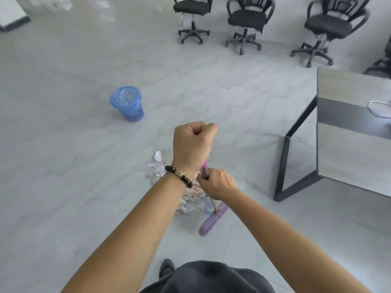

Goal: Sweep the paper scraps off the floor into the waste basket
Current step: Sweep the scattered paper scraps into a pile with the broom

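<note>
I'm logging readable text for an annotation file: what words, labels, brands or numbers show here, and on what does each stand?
None can be read.
Torn white paper scraps: faint reddish print, too blurred to read.
Clear bluish item, perhaps a plastic bottle: nothing legible.
Blue perforated plastic waste basket, purple long-handled broom: no marking shows.

The left hand (192, 149) covers the top of the broom handle (204, 171). The wrist hides part of the paper scraps (190, 203). The table (349, 157) and its white cord (378, 108) run off the right edge. The office chairs (246, 20) lose their tops. The white things (12, 13) top left are too blurry to tell.
</note>
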